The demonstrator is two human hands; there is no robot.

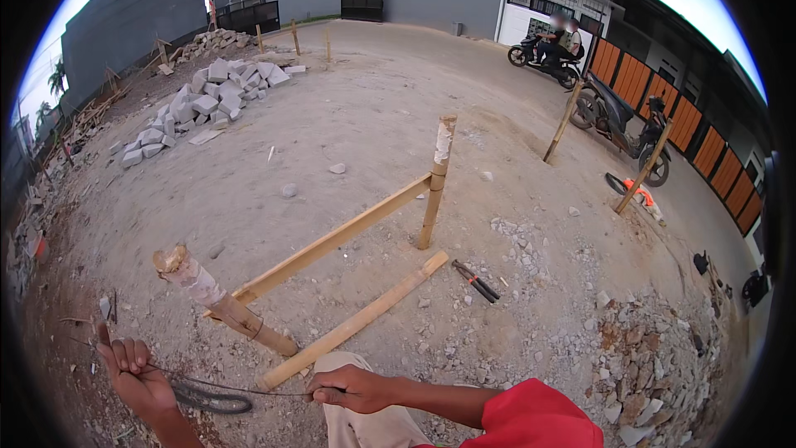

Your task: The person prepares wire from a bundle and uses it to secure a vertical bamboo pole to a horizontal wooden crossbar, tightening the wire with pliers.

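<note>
A thin dark wire (257, 390) runs between my hands, low in the picture. My right hand (356, 388) is closed in a pinch on one end of it, above my knee. At the lower left, my left hand (139, 372) has curled fingers around the wire, with the index finger pointing up. A dark loop of bundled wire (214, 400) shows beside the left hand; whether it hangs or lies on the ground I cannot tell. Pincers with red-and-black handles (476, 282) lie on the dirt, right of a loose bamboo slat (356, 322).
Two upright bamboo posts, a near one (235, 313) and a far one (441, 153), carry a slanting slat (332, 241). Beyond are a pile of grey blocks (217, 91), thin stakes, a parked motorbike (622, 120) and two people on a scooter (547, 54). Rubble (643, 348) lies at right.
</note>
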